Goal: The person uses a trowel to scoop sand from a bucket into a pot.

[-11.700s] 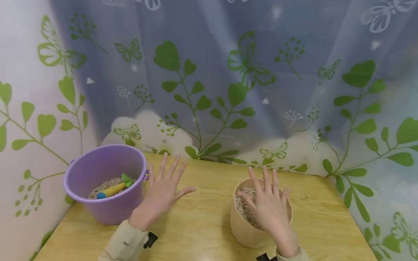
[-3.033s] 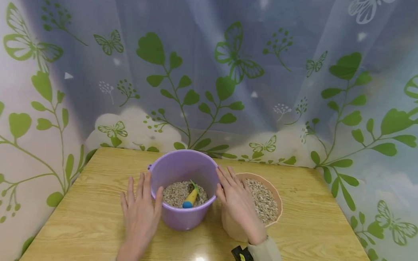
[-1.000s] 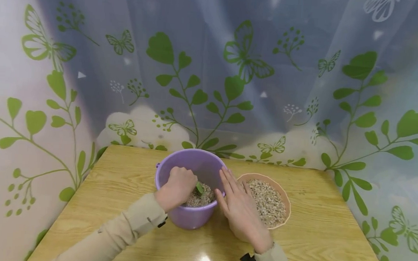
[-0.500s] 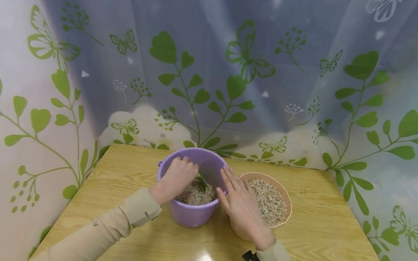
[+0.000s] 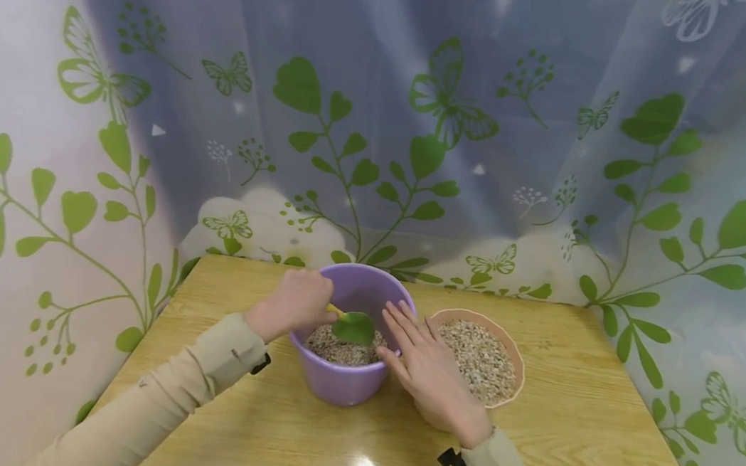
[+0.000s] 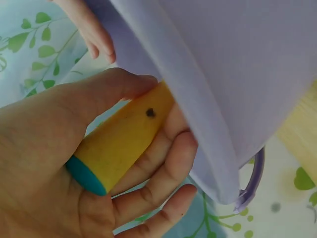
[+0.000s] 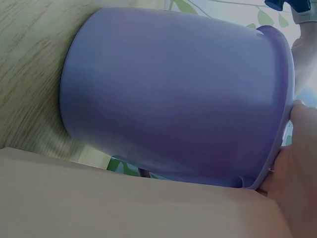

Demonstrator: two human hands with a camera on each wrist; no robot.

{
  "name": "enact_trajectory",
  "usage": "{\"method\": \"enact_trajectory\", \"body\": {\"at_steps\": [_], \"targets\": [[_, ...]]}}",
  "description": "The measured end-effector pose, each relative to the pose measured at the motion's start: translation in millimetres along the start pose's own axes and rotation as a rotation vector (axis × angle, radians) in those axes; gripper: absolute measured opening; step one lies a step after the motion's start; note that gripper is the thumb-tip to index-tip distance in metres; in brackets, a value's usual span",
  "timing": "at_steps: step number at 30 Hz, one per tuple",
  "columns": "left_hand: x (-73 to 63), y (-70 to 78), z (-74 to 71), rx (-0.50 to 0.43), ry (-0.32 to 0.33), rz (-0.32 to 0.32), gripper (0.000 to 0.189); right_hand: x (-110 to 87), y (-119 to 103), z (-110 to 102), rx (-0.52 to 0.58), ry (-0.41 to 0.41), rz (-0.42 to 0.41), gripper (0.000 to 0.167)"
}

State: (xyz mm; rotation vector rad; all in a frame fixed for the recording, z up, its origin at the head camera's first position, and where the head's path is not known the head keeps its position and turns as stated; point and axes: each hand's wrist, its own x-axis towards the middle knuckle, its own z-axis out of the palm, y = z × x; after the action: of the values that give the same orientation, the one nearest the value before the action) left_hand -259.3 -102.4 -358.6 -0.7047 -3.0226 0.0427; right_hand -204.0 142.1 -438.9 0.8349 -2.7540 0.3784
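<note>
My left hand (image 5: 297,303) grips a small toy trowel (image 5: 354,328) by its yellow handle, over the purple bucket (image 5: 341,384). The trowel's green blade is tilted above the gravel (image 5: 340,350) inside. In the left wrist view, the yellow handle (image 6: 124,139) with its blue-green end lies across the palm, fingers and thumb curled round it near the bucket's rim (image 6: 183,64). My right hand (image 5: 432,368) rests on the bucket's right rim with fingers straight. The right wrist view has the bucket's outer wall (image 7: 173,94), with the thumb side at the rim.
A peach-coloured pot (image 5: 512,348) filled with gravel stands right beside the bucket, partly behind my right hand. Both stand on a wooden table (image 5: 567,416). A curtain (image 5: 380,119) with leaves and butterflies hangs behind and at the sides.
The bucket has moved from the left to beside the pot. My left hand has reached in, taken the trowel's handle and raised it from the gravel. The right hand stays at the rim.
</note>
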Motion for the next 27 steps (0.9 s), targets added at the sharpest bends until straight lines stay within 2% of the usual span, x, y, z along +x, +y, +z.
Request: {"method": "enact_trajectory", "body": {"at_steps": [4,6,10,13,15,18,23,27], "targets": [[1.3,2.0,3.3,0.032,-0.009,0.019,0.04,-1.4,2,2,0.0,0.025,-0.01,0.066],[1.7,4.3,8.0,0.088,0.011,0.044,0.038,-1.5,3,3,0.005,0.034,-0.012,0.065],[1.5,11.7,18.8,0.269,0.051,0.088,0.034,-1.6,2,3,0.022,0.036,-0.011,0.065],[0.8,18.0,25.8,0.438,0.047,0.104,0.028,-1.8,2,3,0.023,0.031,-0.011,0.066],[0.0,21.0,30.0,0.51,0.045,0.103,0.025,-1.8,2,4,0.018,0.029,-0.01,0.066],[-1.0,23.0,36.3,0.542,0.046,0.101,0.024,-2.3,3,4,0.021,0.03,-0.011,0.066],[-0.2,18.9,44.7,0.568,0.095,0.115,0.026,-2.7,2,5,0.033,0.041,-0.013,0.065],[3.7,14.4,46.0,0.643,0.107,0.107,0.041,-3.5,3,6,0.024,0.048,-0.012,0.065]]}}
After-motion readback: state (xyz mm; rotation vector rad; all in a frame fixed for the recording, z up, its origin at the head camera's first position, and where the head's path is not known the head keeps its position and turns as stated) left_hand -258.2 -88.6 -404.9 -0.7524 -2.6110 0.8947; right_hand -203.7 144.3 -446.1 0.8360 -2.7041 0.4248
